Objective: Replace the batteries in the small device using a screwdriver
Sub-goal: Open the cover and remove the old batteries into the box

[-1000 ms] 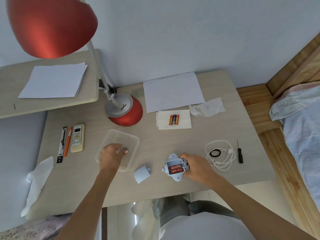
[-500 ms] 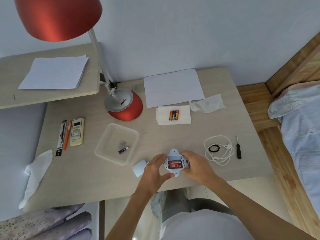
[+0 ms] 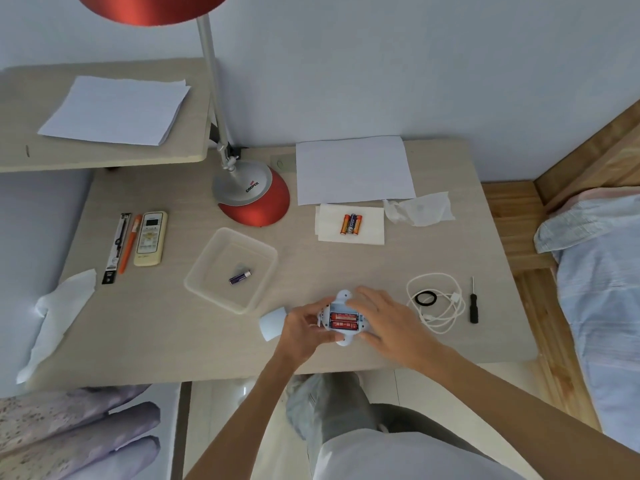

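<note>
A small white device [image 3: 343,320] lies near the desk's front edge with its battery bay open and two red batteries in it. My left hand [image 3: 304,329] grips its left side, fingers curled at the bay. My right hand [image 3: 384,322] holds its right side. The pale blue battery cover [image 3: 272,323] lies just left of my left hand. Three fresh batteries [image 3: 351,224] sit on a white tissue further back. A purple battery [image 3: 239,277] lies in the clear plastic tray [image 3: 207,268]. The black screwdriver [image 3: 473,304] lies at the right.
A coiled white cable [image 3: 438,303] with a black ring [image 3: 426,298] lies between the device and screwdriver. Red desk lamp base [image 3: 252,195], white paper [image 3: 353,169], crumpled tissue [image 3: 419,207], remote [image 3: 150,238] and pens [image 3: 123,247] stand further back and left. A bed [image 3: 602,271] is at the right.
My left hand left the clear tray, where a purple battery now lies, and came right to grip the device. The right hand stayed on the device.
</note>
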The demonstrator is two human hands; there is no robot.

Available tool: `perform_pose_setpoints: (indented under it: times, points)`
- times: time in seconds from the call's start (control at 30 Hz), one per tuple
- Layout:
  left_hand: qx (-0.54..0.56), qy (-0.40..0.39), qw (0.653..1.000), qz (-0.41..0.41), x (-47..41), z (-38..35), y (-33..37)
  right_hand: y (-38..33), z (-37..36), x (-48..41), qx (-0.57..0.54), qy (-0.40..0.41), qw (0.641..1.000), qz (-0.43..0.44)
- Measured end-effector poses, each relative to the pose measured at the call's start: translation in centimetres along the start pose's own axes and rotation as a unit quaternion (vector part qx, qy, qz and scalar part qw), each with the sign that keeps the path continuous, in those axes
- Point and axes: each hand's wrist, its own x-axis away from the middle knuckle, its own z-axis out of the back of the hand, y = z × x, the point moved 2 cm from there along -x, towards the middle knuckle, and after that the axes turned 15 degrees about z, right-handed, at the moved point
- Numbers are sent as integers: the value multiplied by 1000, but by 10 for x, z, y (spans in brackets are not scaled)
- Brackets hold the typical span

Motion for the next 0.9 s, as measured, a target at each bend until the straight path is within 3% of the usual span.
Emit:
perform_pose_setpoints:
  times: [0.17,0.3,0.47,0.9]
  points:
    - [2,-30,1000,3,-4,2,6,1,5,-10,66,-59,984,156]
    - [-4,-38,999,4,-7,4,8,5,9,-16,104,-82,966,222]
    - [-17,-37,999,2,-10,6,5,11,7,-17,134,-107,955,244]
    - [-37,-44,998,8,-16,8,6,8,18,-25,114,-79,953,271]
